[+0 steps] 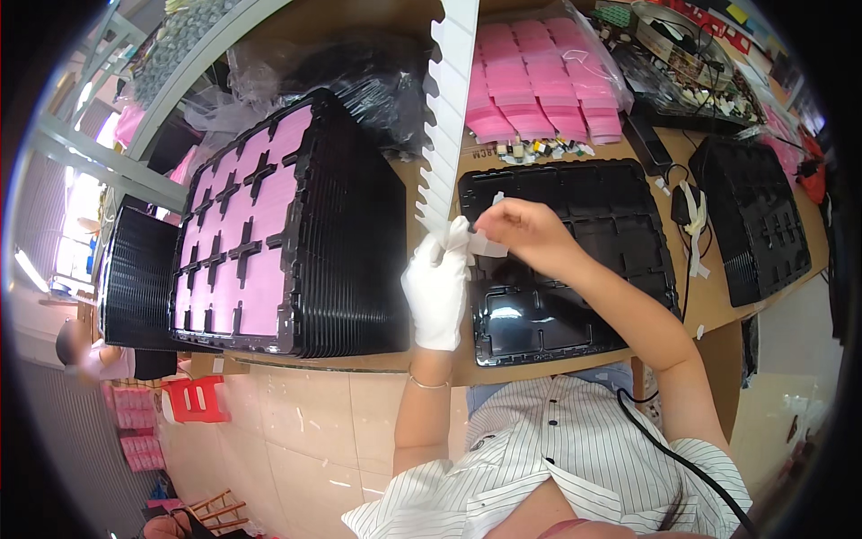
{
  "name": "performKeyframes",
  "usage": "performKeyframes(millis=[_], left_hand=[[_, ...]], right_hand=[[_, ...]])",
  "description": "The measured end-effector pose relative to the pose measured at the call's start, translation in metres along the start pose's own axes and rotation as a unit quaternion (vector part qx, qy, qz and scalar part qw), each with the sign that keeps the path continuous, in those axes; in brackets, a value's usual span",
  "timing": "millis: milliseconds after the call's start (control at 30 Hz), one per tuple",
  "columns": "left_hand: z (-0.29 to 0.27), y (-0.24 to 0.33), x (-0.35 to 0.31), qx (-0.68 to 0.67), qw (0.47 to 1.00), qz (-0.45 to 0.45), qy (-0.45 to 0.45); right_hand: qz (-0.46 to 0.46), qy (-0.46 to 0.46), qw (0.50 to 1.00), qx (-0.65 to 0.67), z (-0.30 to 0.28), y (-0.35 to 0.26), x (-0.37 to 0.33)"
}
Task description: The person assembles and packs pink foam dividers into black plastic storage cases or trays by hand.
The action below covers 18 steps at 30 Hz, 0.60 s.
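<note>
Working at table (416, 189) above tiled floor (296, 413) beside stacked trays (355, 242); gripping notched strip (452, 108) in closed left hand (435, 292), left of near-edge tray (579, 319); curling right hand (532, 235) at white tab (491, 247), in unclear hold.

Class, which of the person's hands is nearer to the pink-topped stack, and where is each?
Left. The gloved left hand is just right of the pink-topped stack; the bare right hand is farther right, over the flat black tray.
</note>
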<state>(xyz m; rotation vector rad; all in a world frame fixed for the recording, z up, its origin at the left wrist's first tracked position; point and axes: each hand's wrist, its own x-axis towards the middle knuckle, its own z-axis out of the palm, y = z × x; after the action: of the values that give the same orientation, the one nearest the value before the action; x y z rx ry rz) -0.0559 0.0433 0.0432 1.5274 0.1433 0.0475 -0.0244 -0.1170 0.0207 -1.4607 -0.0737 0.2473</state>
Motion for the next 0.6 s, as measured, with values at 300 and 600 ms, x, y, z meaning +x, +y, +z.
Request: performKeyframes(millis=[300, 600], left_hand=[[0.026, -0.006, -0.003, -0.046, 0.997, -0.041, -0.041], [0.033, -0.010, 0.005, -0.062, 0.996, -0.027, -0.053]], right_hand=[[-0.368, 0.064, 0.821, -0.432, -0.018, -0.005, -0.035], [-0.263, 0.081, 0.935, -0.224, -0.084, -0.004, -0.044]])
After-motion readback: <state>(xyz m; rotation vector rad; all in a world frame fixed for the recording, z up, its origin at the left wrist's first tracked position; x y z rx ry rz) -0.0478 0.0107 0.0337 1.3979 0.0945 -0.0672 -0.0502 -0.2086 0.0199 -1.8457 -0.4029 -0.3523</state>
